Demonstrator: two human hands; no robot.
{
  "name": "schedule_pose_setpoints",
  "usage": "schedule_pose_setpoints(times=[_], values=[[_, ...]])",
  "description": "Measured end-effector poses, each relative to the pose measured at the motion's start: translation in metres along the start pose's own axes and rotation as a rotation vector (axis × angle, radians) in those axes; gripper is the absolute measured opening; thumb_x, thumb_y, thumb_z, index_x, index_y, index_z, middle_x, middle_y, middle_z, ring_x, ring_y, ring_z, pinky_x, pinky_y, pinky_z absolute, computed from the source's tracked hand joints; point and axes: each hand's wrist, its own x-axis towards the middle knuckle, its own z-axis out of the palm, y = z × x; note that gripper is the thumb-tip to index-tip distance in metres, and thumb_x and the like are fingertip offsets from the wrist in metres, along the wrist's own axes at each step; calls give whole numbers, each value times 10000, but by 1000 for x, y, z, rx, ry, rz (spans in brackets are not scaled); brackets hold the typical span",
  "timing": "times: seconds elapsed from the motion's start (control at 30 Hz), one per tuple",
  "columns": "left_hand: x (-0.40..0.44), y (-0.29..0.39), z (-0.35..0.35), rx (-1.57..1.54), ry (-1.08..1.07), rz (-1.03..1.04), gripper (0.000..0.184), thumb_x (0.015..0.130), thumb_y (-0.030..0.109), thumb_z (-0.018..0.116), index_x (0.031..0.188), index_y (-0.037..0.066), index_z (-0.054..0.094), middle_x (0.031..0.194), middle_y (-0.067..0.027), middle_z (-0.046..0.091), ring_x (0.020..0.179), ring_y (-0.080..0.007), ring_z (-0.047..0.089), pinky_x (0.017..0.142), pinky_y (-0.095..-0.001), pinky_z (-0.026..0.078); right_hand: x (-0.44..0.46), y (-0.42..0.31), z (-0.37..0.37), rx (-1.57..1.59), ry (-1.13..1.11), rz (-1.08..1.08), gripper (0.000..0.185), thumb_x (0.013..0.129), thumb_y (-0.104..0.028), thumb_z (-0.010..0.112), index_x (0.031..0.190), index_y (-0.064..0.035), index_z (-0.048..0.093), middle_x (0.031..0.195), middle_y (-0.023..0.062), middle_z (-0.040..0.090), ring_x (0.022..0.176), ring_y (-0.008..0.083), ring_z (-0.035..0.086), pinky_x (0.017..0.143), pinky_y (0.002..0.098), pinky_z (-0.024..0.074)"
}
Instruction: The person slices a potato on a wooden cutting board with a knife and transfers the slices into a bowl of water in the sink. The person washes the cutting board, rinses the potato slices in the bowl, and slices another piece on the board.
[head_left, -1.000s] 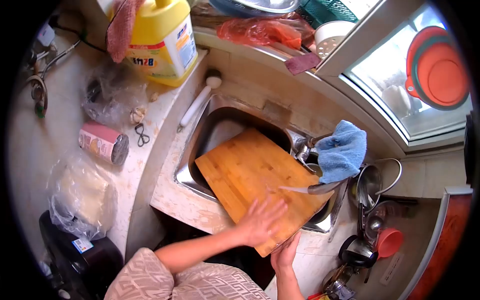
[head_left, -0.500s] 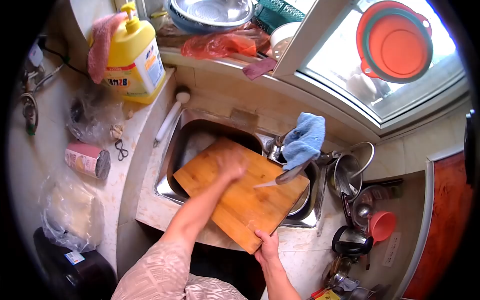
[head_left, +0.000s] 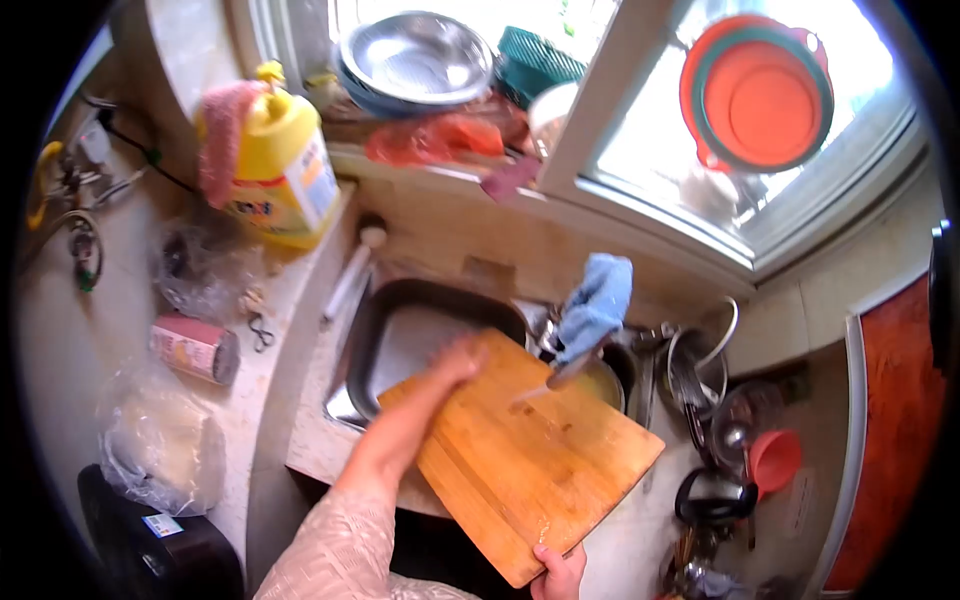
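A wooden cutting board is tilted over the sink, its lower corner nearest my body. My right hand grips that corner, thumb on top and the other fingers hidden underneath. At the board's upper left edge is my left hand, its fingers smeared by motion. Water runs from the faucet spout onto the board's upper part. A blue cloth hangs over the faucet.
Left counter: yellow jug, pink package, bagged block. A white-handled brush lies beside the sink. Pots and a red ladle-like cup are at right. A metal colander sits on the sill.
Over the last second, my left hand has gone from the board's lower part to its upper left edge. The board has shifted toward my body, uncovering more of the sink. The view has also shifted.
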Motion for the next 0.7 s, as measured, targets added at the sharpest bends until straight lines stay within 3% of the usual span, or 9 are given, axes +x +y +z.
schedule_pose_setpoints(times=[0.1, 0.3, 0.43, 0.5, 0.57, 0.6, 0.63, 0.67, 0.7], values=[[-12, 41, 8, 135, 16, 257, 762, 1015, 624, 380, 1613, 154, 336, 1686, -90, 301, 1574, -334, 197, 1256, -609, 102, 8, 4, 2, 65, -30, -59, 665, 813, 32, 654, 1439, 32, 428, 1342, 155, 585, 1233, 286, 590, 1053, 404, 486], [-139, 115, -11, 101, -265, 439, 715, 1044, 568, 360, 1628, 158, 306, 1718, -94, 208, 1576, -402, 149, 1250, -617, 116, 46, 17, 30, 79, -89, -40, 601, 827, 14, 653, 1390, 48, 444, 1314, 151, 592, 1199, 264, 598, 1059, 392, 474], [-247, 91, -15, 164, -193, 764, 673, 1044, 530, 409, 1617, 182, 343, 1703, -110, 253, 1564, -402, 196, 1249, -589, 152, 51, 22, 29, 108, -73, -39, 603, 825, 18, 651, 1392, 39, 448, 1298, 147, 604, 1191, 265, 606, 1052, 394, 482], [-245, 50, -39, 127, -299, 788, 656, 1034, 506, 440, 1600, 182, 367, 1698, -85, 273, 1569, -359, 211, 1246, -596, 143, 40, 10, 30, 117, -50, -31, 605, 820, 25, 646, 1392, 36, 449, 1298, 148, 608, 1198, 272, 610, 1058, 400, 483], [-182, -28, -34, 287, -150, 580, 630, 1024, 508, 451, 1557, 173, 442, 1650, -105, 361, 1551, -342, 258, 1241, -581, 155, 26, 5, 14, 117, -39, -25, 614, 814, 38, 636, 1397, 40, 445, 1301, 155, 610, 1207, 284, 614, 1065, 409, 484], [-134, -83, -26, 309, -59, 380, 598, 1027, 501, 445, 1516, 162, 500, 1585, -139, 453, 1495, -370, 356, 1207, -607, 233, 19, 0, 5, 117, -30, -26, 618, 811, 44, 631, 1400, 41, 442, 1303, 159, 611, 1212, 289, 616, 1069, 414, 484], [-111, -55, -91, 18, -245, -17, 574, 1033, 498, 443, 1472, 143, 544, 1517, -153, 531, 1396, -406, 471, 1142, -608, 343, 8, -8, -1, 104, -17, 4, 642, 799, 38, 628, 1410, 48, 432, 1321, 173, 609, 1232, 302, 615, 1077, 426, 486], [-62, -110, -69, 229, -103, -171, 514, 1020, 430, 509, 1433, 130, 572, 1402, -161, 624, 1302, -395, 557, 1091, -576, 421, -2, -13, -6, 101, -5, -13, 642, 799, 29, 628, 1410, 54, 432, 1319, 178, 611, 1222, 304, 621, 1071, 428, 491], [-44, -95, -59, 242, 192, 149, 495, 1002, 436, 544, 1378, 123, 615, 1333, -129, 663, 1238, -362, 599, 1064, -545, 429, -6, -17, -12, 97, 2, -41, 643, 799, 20, 627, 1410, 59, 431, 1318, 183, 614, 1213, 305, 628, 1066, 429, 495]])
